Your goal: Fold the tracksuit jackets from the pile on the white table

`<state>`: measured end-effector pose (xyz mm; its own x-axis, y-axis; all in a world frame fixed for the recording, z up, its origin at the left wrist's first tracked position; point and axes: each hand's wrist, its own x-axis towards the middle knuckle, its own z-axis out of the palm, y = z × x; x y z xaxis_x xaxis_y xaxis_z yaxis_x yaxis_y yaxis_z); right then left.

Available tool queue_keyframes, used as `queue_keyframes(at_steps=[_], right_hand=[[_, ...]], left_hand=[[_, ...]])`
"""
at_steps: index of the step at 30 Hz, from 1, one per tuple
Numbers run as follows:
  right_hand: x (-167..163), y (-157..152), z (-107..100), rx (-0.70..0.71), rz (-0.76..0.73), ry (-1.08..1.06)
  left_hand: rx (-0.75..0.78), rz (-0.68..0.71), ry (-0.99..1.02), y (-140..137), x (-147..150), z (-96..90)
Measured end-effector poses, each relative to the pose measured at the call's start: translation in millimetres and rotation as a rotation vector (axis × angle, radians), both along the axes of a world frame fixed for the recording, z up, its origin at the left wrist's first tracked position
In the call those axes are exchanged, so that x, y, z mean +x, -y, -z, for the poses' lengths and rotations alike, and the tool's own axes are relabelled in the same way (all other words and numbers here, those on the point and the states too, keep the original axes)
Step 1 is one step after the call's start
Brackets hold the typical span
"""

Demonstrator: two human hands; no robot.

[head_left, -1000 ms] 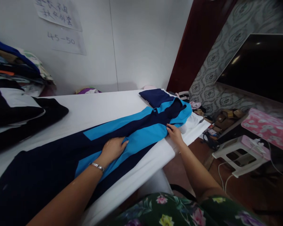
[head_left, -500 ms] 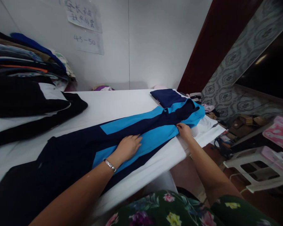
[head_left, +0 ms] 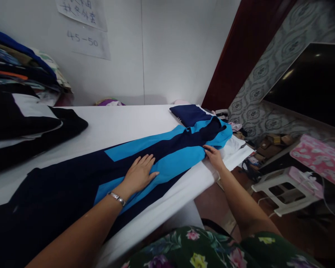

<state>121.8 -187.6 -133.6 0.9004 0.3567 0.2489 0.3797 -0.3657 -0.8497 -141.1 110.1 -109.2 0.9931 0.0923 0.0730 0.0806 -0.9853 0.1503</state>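
A long navy dress (head_left: 167, 145) with bright blue panels lies stretched out along the table, its neck end to the right. My left hand (head_left: 139, 174) rests flat on the middle of it, fingers spread across the navy and blue cloth. At the near edge of the upper part, my right hand (head_left: 214, 157) touches the blue panel with its fingers stretched out. The dress's lower end runs out of view at the left, partly behind my left forearm.
The white-covered table (head_left: 123, 121) stands against a wall. A folded navy garment (head_left: 185, 113) lies behind the dress's neck end. Black clothing (head_left: 44, 137) and a clothes stack (head_left: 16, 63) are at the left. A white stool (head_left: 284, 190) stands at the right.
The view has turned slightly right. My left hand's fingers have spread flatter on the dress. My right hand's fingers have loosened from a pinch at its edge.
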Motion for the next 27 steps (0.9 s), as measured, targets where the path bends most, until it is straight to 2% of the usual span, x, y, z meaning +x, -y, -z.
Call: queue_keyframes(at_steps=[3, 6, 9, 12, 16, 20, 24, 25, 27], right_hand=[[3.0, 1.9, -5.9, -0.05, -0.008, 0.003], [14.3, -5.3, -19.3, -0.118, 0.079, 0.1], [24.4, -16.5, -27.5, -0.282, 0.136, 0.213], [27.4, -25.4, -24.7, -0.403, 0.126, 0.203], [25.2, -24.6, -19.1, -0.411, 0.103, 0.194], [13.2, -11.5, -18.5, -0.357, 0.114, 0.195], [-26.5, -7.5, -17.1, -0.148, 0.105, 0.358], [-39.7, -10.2, -17.5, -0.135, 0.064, 0.41], [-64.7, -20.5, -20.1, -0.22, -0.06, 0.472]], left_hand=[[0.006, -0.007, -0.023, 1.2, 0.1, -2.3], [-0.01, -0.009, -0.035, 0.1, 0.6, -3.1], [-0.026, -0.01, -0.048, -1.6, 1.3, -2.4], [-0.024, -0.01, -0.056, -2.7, 1.9, -1.6], [-0.021, 0.003, -0.043, -4.7, 2.1, 0.1], [-0.022, 0.009, -0.033, -6.1, 1.8, 1.8], [-0.009, 0.004, -0.02, -4.5, 1.3, 2.5], [-0.005, 0.003, -0.007, -3.9, 1.0, 2.8], [0.006, 0.004, 0.012, -3.1, 0.5, 3.4]])
